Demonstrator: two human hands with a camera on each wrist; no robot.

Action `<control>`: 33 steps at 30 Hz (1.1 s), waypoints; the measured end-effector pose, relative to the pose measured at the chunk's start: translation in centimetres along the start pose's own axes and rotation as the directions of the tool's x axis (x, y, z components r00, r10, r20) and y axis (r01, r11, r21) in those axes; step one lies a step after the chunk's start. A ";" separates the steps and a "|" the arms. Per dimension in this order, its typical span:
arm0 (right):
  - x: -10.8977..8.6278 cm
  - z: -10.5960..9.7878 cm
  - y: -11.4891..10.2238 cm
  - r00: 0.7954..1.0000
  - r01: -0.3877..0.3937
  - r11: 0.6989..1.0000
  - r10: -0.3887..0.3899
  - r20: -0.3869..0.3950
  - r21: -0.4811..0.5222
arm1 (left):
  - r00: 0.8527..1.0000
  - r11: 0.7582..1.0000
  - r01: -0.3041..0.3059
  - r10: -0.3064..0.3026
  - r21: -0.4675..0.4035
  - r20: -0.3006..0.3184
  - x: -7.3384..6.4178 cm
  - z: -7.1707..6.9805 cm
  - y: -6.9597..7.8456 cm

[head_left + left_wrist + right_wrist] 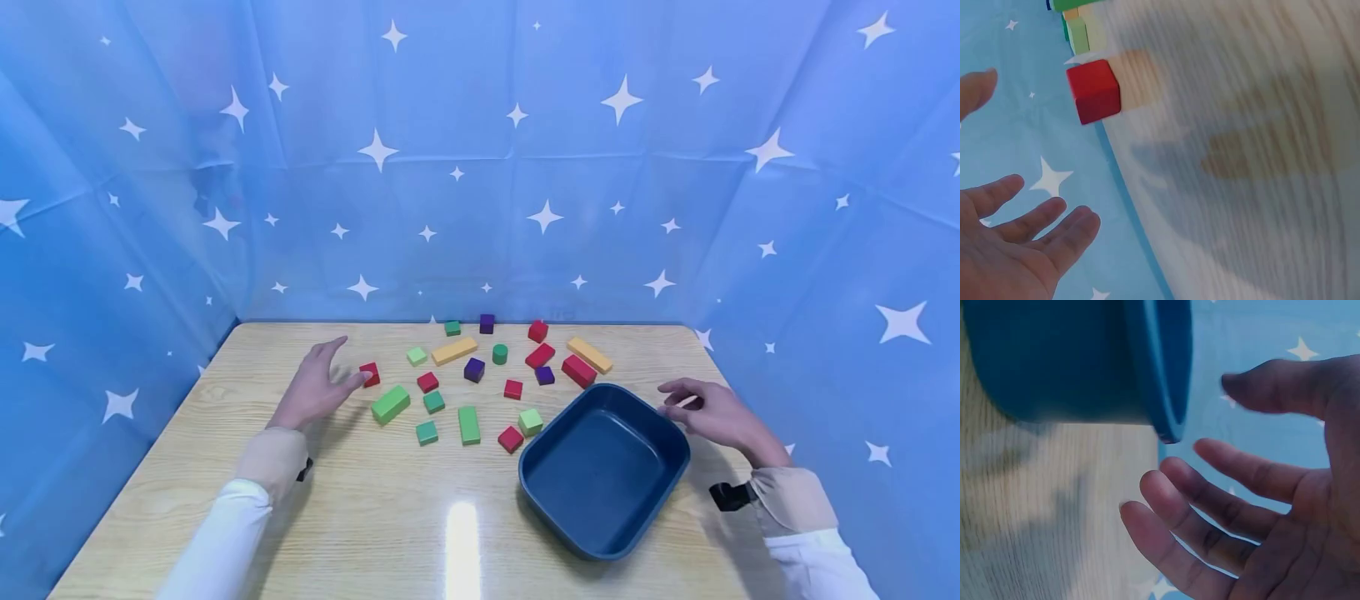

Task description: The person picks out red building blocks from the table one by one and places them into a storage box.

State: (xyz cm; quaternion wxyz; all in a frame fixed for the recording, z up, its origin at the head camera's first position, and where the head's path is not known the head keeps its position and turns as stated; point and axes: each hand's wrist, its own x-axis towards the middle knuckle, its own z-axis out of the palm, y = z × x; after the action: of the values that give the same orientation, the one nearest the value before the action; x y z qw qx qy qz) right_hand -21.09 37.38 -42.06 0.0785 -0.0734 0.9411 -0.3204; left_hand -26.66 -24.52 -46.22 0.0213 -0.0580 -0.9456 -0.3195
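At the left of the scattered blocks, my left hand (317, 387) hovers with thumb and fingers spread. Nearest to it is a red block (370, 374), which in the left wrist view shows as a red cube (1094, 91) standing apart from the fingers. A dark blue bin (592, 517) sits on the table at the right, with nothing inside. My right hand (708, 410) is beside the bin's far right corner; in the right wrist view its loosely bent fingers (1166, 500) and thumb are apart from the bin's rim (1169, 419) and hold nothing.
Several coloured blocks lie across the middle of the wooden table (360, 517), among them a green block (391, 404), a yellow block (454, 351), a purple cube (474, 369) and a green cylinder (499, 354). A blue starred curtain (465, 200) hangs behind and at both sides.
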 end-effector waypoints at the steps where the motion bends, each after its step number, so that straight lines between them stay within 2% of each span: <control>1: -0.2 0.0 0.0 1.000 0.004 1.000 -0.004 -0.003 -0.002 | 1.000 1.000 -0.003 0.003 -0.002 0.004 0.1 0.2 0.0; 10: -0.9 0.0 0.1 1.000 -0.001 1.000 0.001 -0.011 -0.021 | 0.998 0.998 -0.058 0.058 -0.004 0.016 1.3 1.2 0.4; 16: -0.9 0.1 0.1 0.999 0.005 0.999 -0.006 -0.037 -0.031 | 0.994 0.995 -0.096 0.095 0.014 0.047 2.3 1.9 0.8; 22: -0.8 0.3 0.1 0.999 -0.015 0.999 0.013 -0.036 -0.044 | 0.987 0.987 -0.158 0.157 0.036 0.042 3.1 2.6 0.8; 33: -1.1 0.6 -0.4 0.999 -0.038 0.999 0.038 -0.032 -0.020 | 0.978 0.973 -0.203 0.197 0.105 0.065 3.4 3.4 1.0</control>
State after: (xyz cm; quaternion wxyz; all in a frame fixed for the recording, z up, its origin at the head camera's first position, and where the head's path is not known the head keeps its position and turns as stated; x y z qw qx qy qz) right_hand -19.82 36.91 -42.16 0.0688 -0.0513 0.9468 -0.3102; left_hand -29.90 -21.30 -48.09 0.0309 -0.1605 -0.9514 -0.2611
